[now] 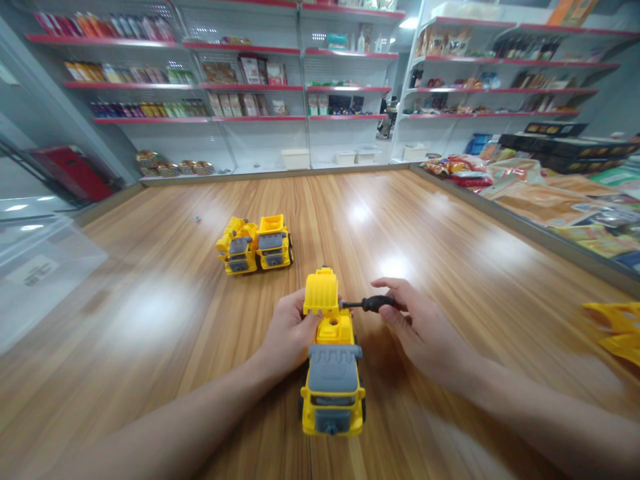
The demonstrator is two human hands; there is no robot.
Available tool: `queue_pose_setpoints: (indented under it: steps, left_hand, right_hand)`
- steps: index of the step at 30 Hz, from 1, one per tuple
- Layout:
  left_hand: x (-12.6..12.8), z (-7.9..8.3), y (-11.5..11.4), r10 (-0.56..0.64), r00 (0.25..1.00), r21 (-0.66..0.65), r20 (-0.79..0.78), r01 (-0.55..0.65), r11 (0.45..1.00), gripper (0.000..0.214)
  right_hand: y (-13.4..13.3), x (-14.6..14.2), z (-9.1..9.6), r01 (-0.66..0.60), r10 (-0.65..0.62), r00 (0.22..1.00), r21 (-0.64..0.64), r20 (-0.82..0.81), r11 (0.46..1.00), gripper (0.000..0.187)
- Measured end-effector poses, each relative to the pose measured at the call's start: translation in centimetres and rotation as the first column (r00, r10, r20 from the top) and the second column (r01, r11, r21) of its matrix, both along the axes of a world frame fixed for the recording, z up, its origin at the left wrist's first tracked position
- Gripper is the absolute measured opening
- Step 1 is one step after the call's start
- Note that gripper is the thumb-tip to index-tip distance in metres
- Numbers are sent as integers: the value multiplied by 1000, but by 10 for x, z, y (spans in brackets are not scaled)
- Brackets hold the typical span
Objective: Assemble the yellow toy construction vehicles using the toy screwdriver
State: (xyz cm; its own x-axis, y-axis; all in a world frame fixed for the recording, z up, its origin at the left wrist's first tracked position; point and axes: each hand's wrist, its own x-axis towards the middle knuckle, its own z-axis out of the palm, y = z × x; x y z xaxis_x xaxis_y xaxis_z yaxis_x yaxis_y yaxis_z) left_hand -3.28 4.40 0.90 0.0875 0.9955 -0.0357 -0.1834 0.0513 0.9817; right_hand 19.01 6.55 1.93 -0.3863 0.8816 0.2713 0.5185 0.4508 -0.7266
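Observation:
A yellow toy truck (pixel 333 380) with a grey windscreen part stands on the wooden table, its cab toward me. At its far end is a ribbed yellow bucket (pixel 321 293). My left hand (pixel 293 330) is closed on the truck's left side near the bucket; some fingers are hidden behind it. From the right, a screwdriver (pixel 376 304) with a black handle lies level, its tip at a screw spot beside the bucket. My right hand (pixel 420 327) holds the end of the handle between thumb and fingers, the index finger raised above it.
Two more yellow toy trucks (pixel 273 243) stand side by side farther left. A tiny grey piece (pixel 197 219) lies beyond them. A clear plastic bin (pixel 45 267) is at the left edge, yellow parts (pixel 617 327) at the right. Packaged goods (pixel 545 190) line the right side; stocked shelves (pixel 250 87) stand behind.

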Motion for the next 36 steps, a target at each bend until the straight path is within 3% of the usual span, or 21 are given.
queue_pose_setpoints:
  steps: [5,8,13,17,20,24,31,36]
  left_hand:
    - [0,-1,1,16,1000,-9,3,-16,1000,31]
    - [0,0,1,15,1000,-11,6,-15,1000,32]
    - [0,1,-1,6,1000,-9,1,-6,1000,32]
    - [0,0,0,15,1000,-15,8,-15,1000,31]
    - [-1,-2,0,21,1000,-20,17,-20,1000,30]
    - [0,-3,0,7,1000,-25,24,-7,1000,32]
    - [0,-1,-1,22,1000,-36,13,-21,999,31]
    - [0,-2,0,18,1000,-24,18,-17,1000,31]
  right_hand:
    - [0,2,3,-28,28,1000,-18,6,999,20]
    - [2,2,5,-26,29,998,-52,61,998,25]
    - [-1,1,1,-37,38,999,29,-12,999,35]
    - [-3,2,7,-91,90,994,12,67,996,16]
    - [-2,2,9,-63,60,990,20,130,998,28]
    - [0,1,3,15,-15,1000,35,23,999,35]
    - [0,1,7,-21,23,999,-62,34,998,22]
    - [0,0,8,-23,23,999,-12,36,1000,18]
